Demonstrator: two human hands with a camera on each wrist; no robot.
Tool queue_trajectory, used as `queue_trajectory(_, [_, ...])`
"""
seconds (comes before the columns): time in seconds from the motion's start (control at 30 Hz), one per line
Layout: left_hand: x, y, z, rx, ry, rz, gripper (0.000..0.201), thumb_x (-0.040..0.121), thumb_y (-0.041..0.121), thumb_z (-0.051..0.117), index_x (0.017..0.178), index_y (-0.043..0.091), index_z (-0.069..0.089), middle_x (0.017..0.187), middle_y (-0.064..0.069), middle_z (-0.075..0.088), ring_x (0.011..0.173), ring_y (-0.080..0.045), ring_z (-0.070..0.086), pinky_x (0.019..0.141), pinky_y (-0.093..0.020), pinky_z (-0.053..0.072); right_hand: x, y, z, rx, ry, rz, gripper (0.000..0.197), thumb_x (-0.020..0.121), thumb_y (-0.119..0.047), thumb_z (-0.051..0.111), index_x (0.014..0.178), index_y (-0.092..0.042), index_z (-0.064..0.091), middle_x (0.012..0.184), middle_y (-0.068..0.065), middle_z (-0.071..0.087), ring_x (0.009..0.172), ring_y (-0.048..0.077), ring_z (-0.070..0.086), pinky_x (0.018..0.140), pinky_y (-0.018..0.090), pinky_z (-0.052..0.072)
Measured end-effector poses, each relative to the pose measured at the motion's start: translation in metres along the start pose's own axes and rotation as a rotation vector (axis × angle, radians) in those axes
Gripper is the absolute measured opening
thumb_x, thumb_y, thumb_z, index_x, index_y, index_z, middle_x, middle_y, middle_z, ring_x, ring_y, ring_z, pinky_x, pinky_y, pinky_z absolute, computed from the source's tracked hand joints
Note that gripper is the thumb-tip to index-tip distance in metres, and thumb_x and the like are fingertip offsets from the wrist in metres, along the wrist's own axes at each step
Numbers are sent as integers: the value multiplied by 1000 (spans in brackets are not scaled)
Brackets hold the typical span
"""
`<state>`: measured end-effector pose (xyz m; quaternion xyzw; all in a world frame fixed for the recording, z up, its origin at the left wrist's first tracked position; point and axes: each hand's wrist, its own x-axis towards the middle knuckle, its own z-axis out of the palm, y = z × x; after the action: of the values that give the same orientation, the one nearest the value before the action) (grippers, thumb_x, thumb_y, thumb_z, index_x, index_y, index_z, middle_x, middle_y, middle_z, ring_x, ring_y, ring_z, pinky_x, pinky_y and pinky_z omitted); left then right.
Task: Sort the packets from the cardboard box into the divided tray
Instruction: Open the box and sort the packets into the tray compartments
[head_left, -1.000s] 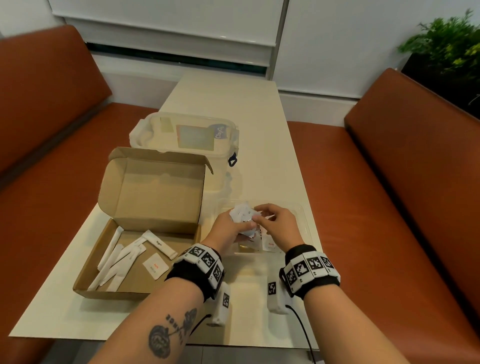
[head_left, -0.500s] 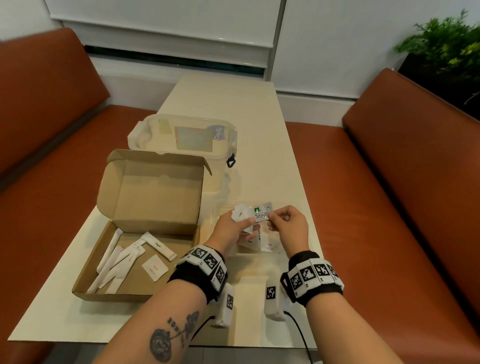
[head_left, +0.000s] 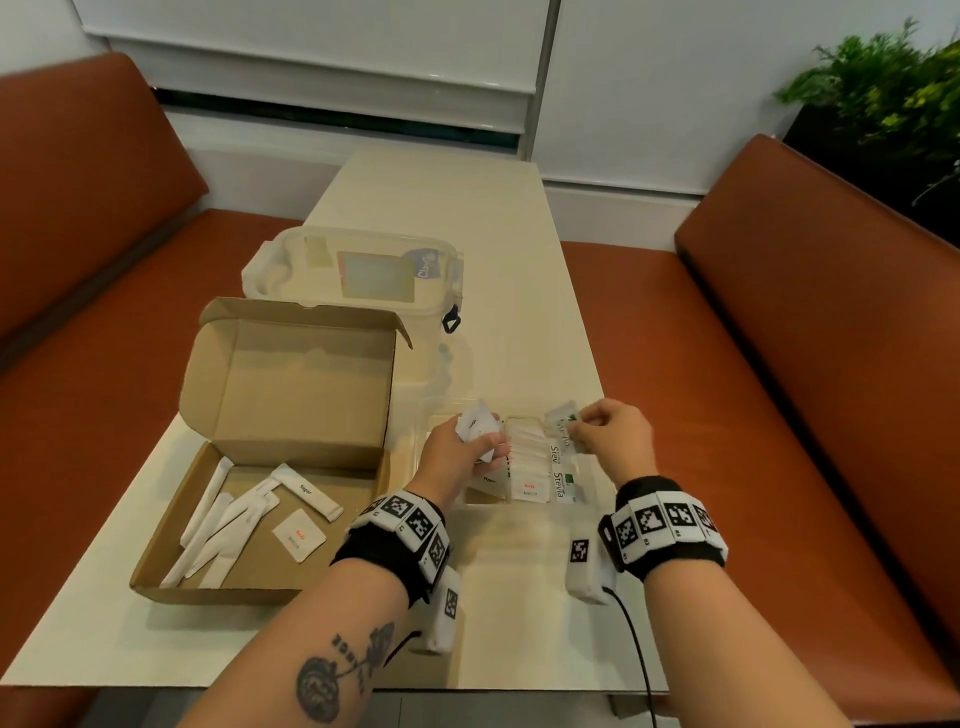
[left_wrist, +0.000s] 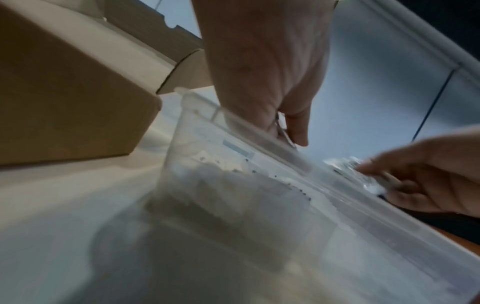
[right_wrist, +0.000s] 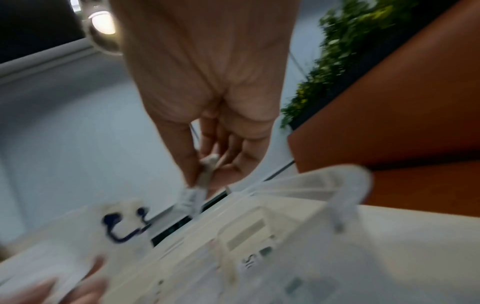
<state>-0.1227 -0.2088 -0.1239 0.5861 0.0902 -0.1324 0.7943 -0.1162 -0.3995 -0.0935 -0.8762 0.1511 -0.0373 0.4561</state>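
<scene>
The clear divided tray (head_left: 597, 499) lies on the table right of the open cardboard box (head_left: 260, 519) and holds rows of white packets (head_left: 530, 467). My left hand (head_left: 467, 447) hovers over the tray's left side and grips a small bunch of white packets (head_left: 478, 421). My right hand (head_left: 602, 431) pinches a Stevia packet (head_left: 563, 415) with a green mark above the tray's right compartment; the right wrist view shows this packet (right_wrist: 200, 185) between thumb and finger. Several long sugar sticks (head_left: 228, 519) and a flat salt packet (head_left: 298, 535) lie in the box.
A lidded clear plastic container (head_left: 353, 275) stands behind the box. The pale table (head_left: 441, 197) is flanked by brown benches (head_left: 779, 415). A potted plant (head_left: 883, 93) is at the far right. A black cable (head_left: 639, 660) trails off the near table edge.
My right hand has drawn the Stevia packet away from the left hand's bunch and carried it right, over the tray's right compartment. The left hand stays put with its remaining packets.
</scene>
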Motion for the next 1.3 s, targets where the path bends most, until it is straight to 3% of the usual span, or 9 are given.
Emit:
queue_trajectory(0.13, [1,-3,-6,-44,37,30,20,85,-1,64,103,7,62,86,-12,68,77,-19,69,73,-27,59,3,13,-1,-57,117,53,18,80,2,66,86,-12,56,78,4,62,68,18,64,72,39,58])
queue_trajectory(0.33, [2,-5,-7,-51,34,34,17,87,-1,62,100,10,62,85,-11,67,75,-19,68,71,-25,59,6,11,29,-333,14,-40,22,82,6,44,79,-5,62,82,9,63,75,23,57,69,34,52])
queue_trajectory(0.6, [5,-5,-9,-62,37,7,18,85,-1,64,97,12,64,92,-14,69,77,-19,71,72,-27,59,8,16,41,-665,-121,-97,25,90,-2,43,98,-4,67,104,13,66,92,29,62,78,33,52])
queue_trajectory(0.77, [7,-5,-11,-85,25,-19,17,84,1,67,98,9,63,94,-14,69,79,-20,71,71,-27,60,8,12,39,-686,-113,-82,24,91,-5,49,109,-4,64,130,14,45,96,29,61,84,35,52])
queue_trajectory(0.87, [9,-3,-12,-131,6,-67,9,89,11,63,97,8,62,94,-16,68,81,-22,71,69,-26,60,2,0,40,-494,-6,-171,23,91,-13,53,111,-9,62,122,8,51,98,24,59,84,33,48])
queue_trajectory(0.97, [10,-1,-12,-197,-7,-112,20,99,20,46,104,4,59,95,-19,69,79,-23,71,64,-26,60,-10,-20,49,-292,19,-300,16,88,-26,60,97,-15,67,95,0,63,82,12,55,72,21,38])
queue_trajectory(1.07, [8,-1,-11,-218,-17,-73,25,102,19,39,111,6,58,101,-16,69,83,-22,70,69,-28,60,-21,-33,63,-88,-90,-199,26,81,-38,68,70,-15,62,65,-5,60,60,7,51,58,21,37])
queue_trajectory(1.13, [7,-1,-11,-181,-12,-50,26,102,21,39,115,10,59,109,-15,68,90,-25,68,76,-31,59,-25,-35,71,-29,-127,-110,35,76,-43,73,65,-15,54,60,-6,55,55,7,49,54,22,39])
queue_trajectory(1.3, [3,0,-12,-176,-34,-66,26,101,25,41,115,15,60,110,-11,68,90,-23,67,76,-29,58,-25,-35,75,172,-172,-16,24,74,-20,78,75,-13,56,63,0,60,46,10,55,41,20,46])
